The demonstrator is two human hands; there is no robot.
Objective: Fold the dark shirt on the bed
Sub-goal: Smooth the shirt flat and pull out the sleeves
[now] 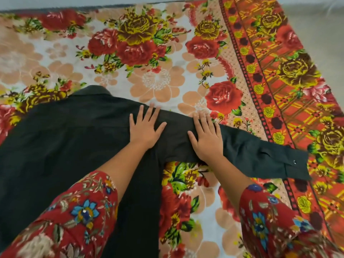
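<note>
Nearest the camera are two red floral-print sleeves (74,216), one on each forearm, reaching out over the bed. At the left lies the dark charcoal cloth shirt (65,136), spread flat on the flowered bedspread of red roses and peach blossoms (158,79). Its collar (95,90) is at the far side, and its body runs off the left and lower edges of view. The left hand (144,125) rests flat on the shirt's shoulder, fingers spread. Just beside it the right hand (206,138) presses flat, fingers straight and nearly together, on the shirt's long arm (256,153), which stretches rightward to a buttoned cuff (290,164). Neither hand pinches cloth. This looks like smoothing before a first fold. If the palms slide unevenly, cloth could bunch at the armpit seam and set a crooked crease, and the soft bedspread may ripple underneath and drag the shirt askew. The cuff touches the orange-red patterned border (279,71), and the bed's right edge seems near, so a sweep outward might send it over. Bedspread lies open beyond the collar and between the forearms. Room at the left cannot be seen.
</note>
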